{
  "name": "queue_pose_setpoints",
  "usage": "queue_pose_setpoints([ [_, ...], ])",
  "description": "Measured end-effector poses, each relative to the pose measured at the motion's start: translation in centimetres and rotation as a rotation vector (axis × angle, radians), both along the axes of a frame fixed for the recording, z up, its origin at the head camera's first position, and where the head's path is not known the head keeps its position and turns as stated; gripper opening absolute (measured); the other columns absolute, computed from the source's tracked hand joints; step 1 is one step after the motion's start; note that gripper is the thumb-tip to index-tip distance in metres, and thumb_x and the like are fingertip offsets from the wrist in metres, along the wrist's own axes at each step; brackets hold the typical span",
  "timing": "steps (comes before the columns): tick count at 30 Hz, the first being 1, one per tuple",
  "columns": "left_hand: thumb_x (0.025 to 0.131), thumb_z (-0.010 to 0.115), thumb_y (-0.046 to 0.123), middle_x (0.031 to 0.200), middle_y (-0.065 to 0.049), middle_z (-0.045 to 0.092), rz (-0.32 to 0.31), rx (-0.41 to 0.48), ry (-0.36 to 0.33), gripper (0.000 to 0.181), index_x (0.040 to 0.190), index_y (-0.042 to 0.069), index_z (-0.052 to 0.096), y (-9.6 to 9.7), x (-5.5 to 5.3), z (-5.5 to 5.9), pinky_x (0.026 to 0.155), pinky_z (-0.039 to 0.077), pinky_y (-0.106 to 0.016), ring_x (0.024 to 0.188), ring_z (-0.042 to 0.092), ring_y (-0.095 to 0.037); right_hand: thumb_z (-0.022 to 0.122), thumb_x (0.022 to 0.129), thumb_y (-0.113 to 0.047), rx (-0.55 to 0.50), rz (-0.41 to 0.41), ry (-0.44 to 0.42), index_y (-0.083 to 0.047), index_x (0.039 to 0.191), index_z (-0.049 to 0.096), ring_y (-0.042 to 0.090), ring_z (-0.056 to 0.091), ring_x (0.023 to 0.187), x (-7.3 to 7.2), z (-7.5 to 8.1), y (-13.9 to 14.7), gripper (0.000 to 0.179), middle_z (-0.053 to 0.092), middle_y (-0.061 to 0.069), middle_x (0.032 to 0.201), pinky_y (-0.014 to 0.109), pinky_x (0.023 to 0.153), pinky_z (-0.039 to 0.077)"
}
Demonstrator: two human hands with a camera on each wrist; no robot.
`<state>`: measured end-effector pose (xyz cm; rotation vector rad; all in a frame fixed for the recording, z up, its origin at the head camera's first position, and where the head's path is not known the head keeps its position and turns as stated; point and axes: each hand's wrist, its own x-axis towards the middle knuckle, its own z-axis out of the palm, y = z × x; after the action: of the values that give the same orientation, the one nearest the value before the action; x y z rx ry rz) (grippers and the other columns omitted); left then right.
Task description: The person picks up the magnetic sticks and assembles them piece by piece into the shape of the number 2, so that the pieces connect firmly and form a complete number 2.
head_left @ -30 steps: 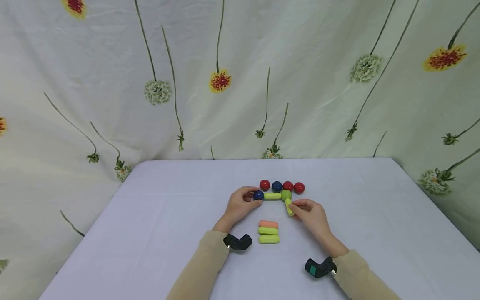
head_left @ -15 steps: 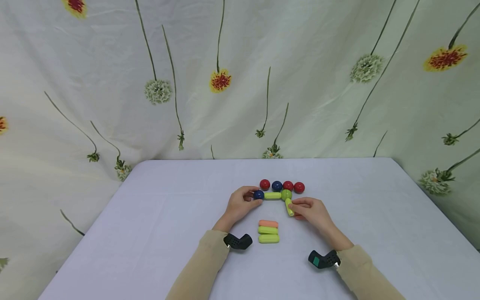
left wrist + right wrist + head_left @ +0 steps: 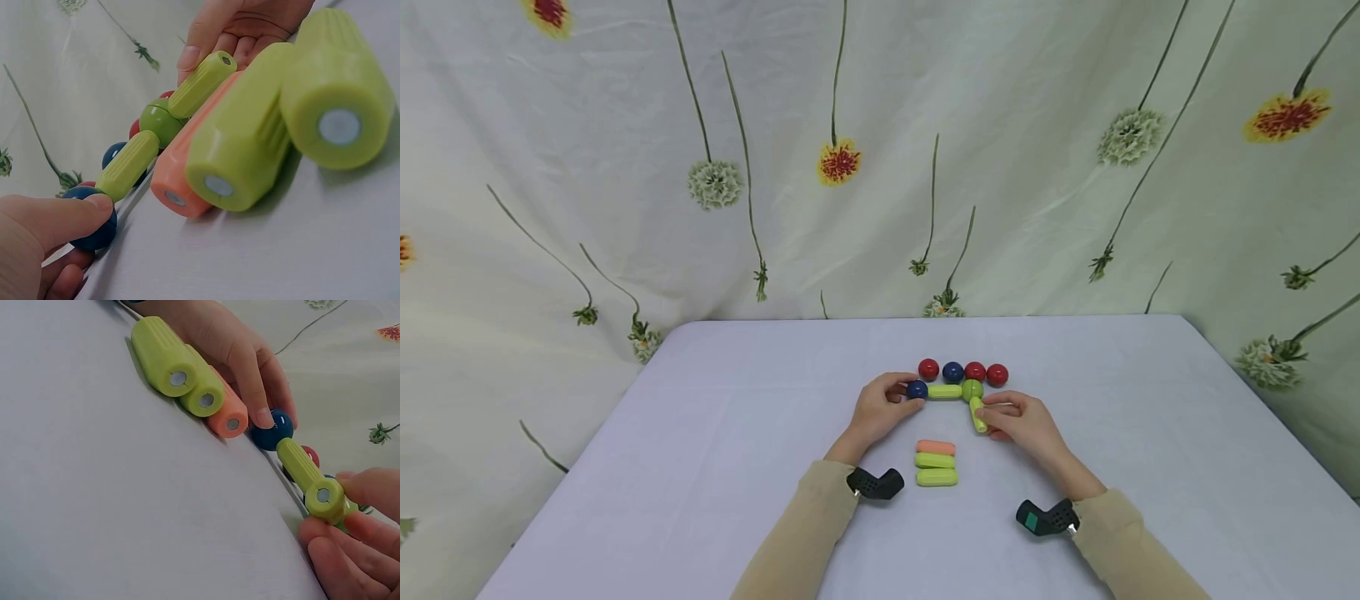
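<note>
In the head view, my left hand (image 3: 876,412) pinches a dark blue ball (image 3: 917,390) between thumb and fingers. A yellow-green ridged toy rod (image 3: 945,392) runs from that ball to a green ball (image 3: 972,390). From the green ball a second yellow-green rod (image 3: 977,415) angles toward the near side, and my right hand (image 3: 1024,427) pinches it from the right. The left wrist view shows a small metal disc in the free end of this held rod (image 3: 203,84). The right wrist view looks along the same rod (image 3: 325,499), with the thumb and fingers around its end.
Behind the joined pieces stand a red ball (image 3: 928,369), a loose blue ball (image 3: 953,372) and two more red balls (image 3: 997,375). Between the forearms lie an orange rod (image 3: 936,447) and two yellow-green rods (image 3: 936,477) on the white tablecloth (image 3: 737,467). A flowered curtain (image 3: 880,233) hangs behind.
My right wrist and forearm have shifted slightly to the right, mostly in the first half second, while the fingers stay on the rod. The left hand and joined pieces look unchanged.
</note>
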<state>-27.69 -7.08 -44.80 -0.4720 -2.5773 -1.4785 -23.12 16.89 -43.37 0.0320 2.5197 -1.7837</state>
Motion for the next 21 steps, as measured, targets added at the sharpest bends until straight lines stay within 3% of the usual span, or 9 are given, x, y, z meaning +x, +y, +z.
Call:
queue_pose_setpoints([
  [11,0.079,0.076,0.019,0.102,-0.006,0.065,-0.003,0.009,0.009,0.036,0.112,0.011,0.066,0.0,-0.18,-0.1,0.078,0.049,-0.029,0.088,0.059,-0.018,0.073,0.082,-0.026,0.016,-0.024,0.013,0.002,0.11,0.062,0.013,0.061,0.064,-0.08,-0.17,-0.07,0.041,0.07,0.008,0.085,0.022,0.06,0.051],
  [21,0.08,0.074,0.031,0.101,-0.002,0.063,0.022,0.012,-0.038,0.037,0.112,0.014,0.066,0.06,-0.1,0.18,0.076,0.046,-0.03,0.084,0.055,-0.016,0.073,0.081,-0.025,0.015,-0.031,0.02,0.001,0.107,0.064,0.012,0.06,0.063,-0.27,-0.44,-0.11,0.038,0.069,0.006,0.081,0.023,0.06,0.05],
])
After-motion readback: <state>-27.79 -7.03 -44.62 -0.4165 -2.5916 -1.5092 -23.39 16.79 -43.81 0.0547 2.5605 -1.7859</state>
